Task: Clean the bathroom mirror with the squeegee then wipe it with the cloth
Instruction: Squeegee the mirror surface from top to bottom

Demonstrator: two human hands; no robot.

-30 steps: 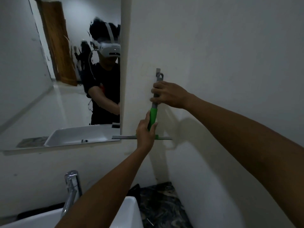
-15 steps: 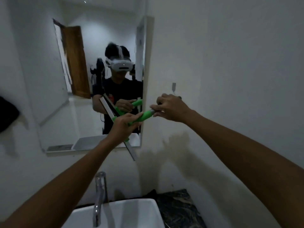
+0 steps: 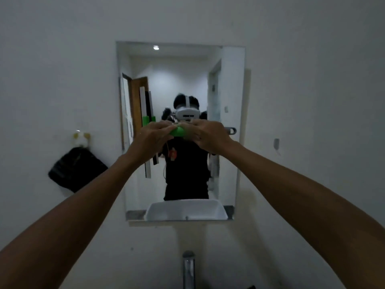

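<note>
1. The squeegee [image 3: 177,131] is gripped by both hands up in front of the mirror [image 3: 229,84]: left hand [image 3: 151,138] wrapped round the green handle, right hand [image 3: 210,136] clamped on the grey end.
2. The blade is stood upright toward the mirror's left side; contact with the glass can't be confirmed tbh.
3. The cloth [image 3: 77,168], probably that dark thing, is hung on the wall left of the mirror.
4. Streaks could get left if pressure is applied unevenly, and the handle could be twisted loose by two opposing grips.
</note>
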